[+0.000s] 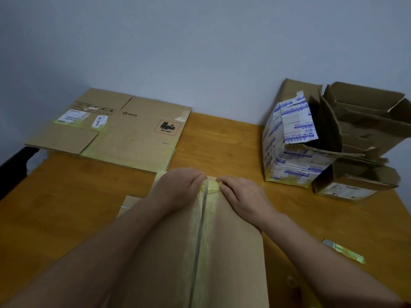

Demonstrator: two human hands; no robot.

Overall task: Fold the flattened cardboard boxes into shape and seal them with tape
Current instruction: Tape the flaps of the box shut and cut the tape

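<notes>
**A:** ok so your box (235, 252) sits at the table's (222, 141) near edge, about the middle, closed face up. The yellowish tape (200, 230) runs along the centre seam, straight away from you. Where are your hands?

**B:** Both are at the far end of that seam. Your left hand (178, 187) and right hand (242, 196) lie palm-down on top with the fingers more or less straight. The tips nearly meet over the tape where it reaches the box's far edge. You're pressing, not gripping anything.

**A:** yep. A flat sheet (127, 203) of cardboard also pokes out from under the box on its left. And there's a short yellow-green strip (343, 251) lying loose toward the table's right edge, apart from the box. Can't tell what it is tbh.

**B:** Further back, the flattened cardboard (111, 132) is at the far left corner, with PICO print and a UN 3481 label. One corner sticks past the table's left edge. In the far right corner, a printed box (287, 147) in blue-and-white wrap stands upright. The open boxes (367, 121) touch its right side, and a small box (353, 185) sits just in front of them.
</notes>
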